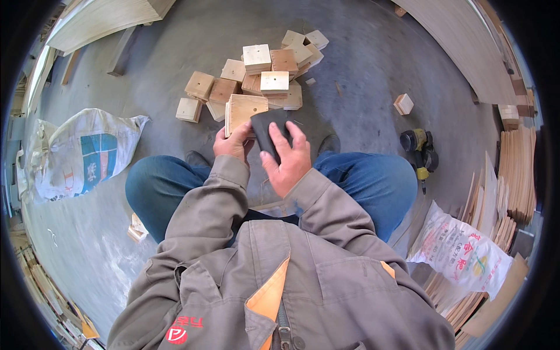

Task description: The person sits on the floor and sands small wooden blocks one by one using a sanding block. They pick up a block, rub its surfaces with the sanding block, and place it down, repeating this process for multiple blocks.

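Floor [356,76] runs from the pile [256,58], over ten blocks at 12 o'clock, past one stray block [403,104] to a panel [455,44] at 2. At 11 the left hand [232,146] grips one block [245,111]; the right hand [291,162] holds one pad [262,133] at its right edge, contact unclear. Two sacks [119,143] lie at 9 and 4; the right knee [391,184] stands before one power tool [415,140] at 3.

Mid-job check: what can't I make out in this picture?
Head view, left hand: some fingers hidden behind the block.
Head view, black pad: underside turned away, hidden by the pad itself.
Head view, block pile: lower part partly covered by upper blocks.
Head view, upper-left panel: far end cut off by the top edge.
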Action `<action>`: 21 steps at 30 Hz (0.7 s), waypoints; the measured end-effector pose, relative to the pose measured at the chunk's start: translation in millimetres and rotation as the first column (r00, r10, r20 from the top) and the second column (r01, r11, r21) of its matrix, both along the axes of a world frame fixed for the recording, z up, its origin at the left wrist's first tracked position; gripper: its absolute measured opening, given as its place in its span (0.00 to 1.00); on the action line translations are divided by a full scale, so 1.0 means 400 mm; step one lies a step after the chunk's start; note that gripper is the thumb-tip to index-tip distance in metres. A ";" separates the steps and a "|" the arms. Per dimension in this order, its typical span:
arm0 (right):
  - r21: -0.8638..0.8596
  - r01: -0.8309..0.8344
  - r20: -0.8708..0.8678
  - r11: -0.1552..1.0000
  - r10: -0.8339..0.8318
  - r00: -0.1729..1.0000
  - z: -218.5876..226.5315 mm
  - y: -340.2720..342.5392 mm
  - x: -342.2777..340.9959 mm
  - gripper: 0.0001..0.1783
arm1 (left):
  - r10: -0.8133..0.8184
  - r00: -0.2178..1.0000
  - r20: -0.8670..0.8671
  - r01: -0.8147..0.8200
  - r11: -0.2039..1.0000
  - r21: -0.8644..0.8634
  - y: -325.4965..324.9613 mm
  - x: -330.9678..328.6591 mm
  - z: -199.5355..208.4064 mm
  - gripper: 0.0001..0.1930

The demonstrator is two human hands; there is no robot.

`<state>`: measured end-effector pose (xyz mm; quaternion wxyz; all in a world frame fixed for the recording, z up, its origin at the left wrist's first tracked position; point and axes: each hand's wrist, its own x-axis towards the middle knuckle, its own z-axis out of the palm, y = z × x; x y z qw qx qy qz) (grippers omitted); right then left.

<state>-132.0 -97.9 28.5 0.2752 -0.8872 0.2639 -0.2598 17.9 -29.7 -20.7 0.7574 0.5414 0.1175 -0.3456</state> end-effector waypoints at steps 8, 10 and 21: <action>0.074 0.208 -0.073 0.975 -0.203 0.976 -0.035 -0.088 0.040 0.36 | -0.062 0.998 -0.009 0.062 0.995 0.075 0.007 -0.042 0.021 0.32; 0.065 0.142 -0.091 0.988 -0.136 0.986 -0.014 -0.046 0.013 0.36 | -0.048 0.999 -0.020 0.049 0.996 0.069 0.012 -0.026 0.011 0.30; 0.156 0.294 -0.070 0.943 -0.287 0.955 -0.057 -0.141 0.051 0.35 | -0.137 0.989 -0.062 0.142 0.987 0.079 0.010 -0.057 0.029 0.29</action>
